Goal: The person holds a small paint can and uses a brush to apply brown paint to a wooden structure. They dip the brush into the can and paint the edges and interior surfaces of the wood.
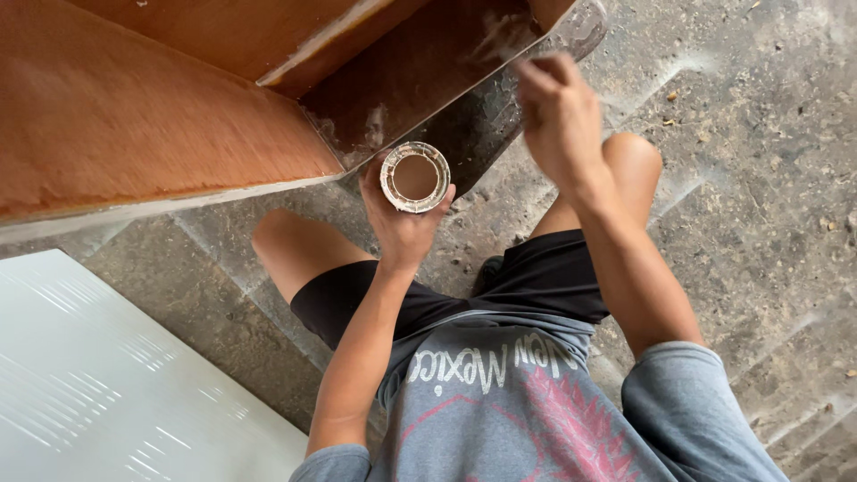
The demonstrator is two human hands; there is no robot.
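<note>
My left hand (399, 221) holds a small round tin (415, 177) upright from below; its rim is smeared with pale paste and brown paste fills it. My right hand (555, 112) is raised to the right of the tin, fingers pinched together and blurred, up against the lower edge of a brown wooden panel (420, 71). Whatever the right fingers hold is too blurred to make out. The panel's edge carries whitish smears near the hand.
A large reddish-brown plywood cabinet (134, 116) fills the upper left. A glossy white board (98, 375) lies at the lower left. I squat on a dusty grey concrete floor (759, 178), knees bent, in black shorts and a grey shirt.
</note>
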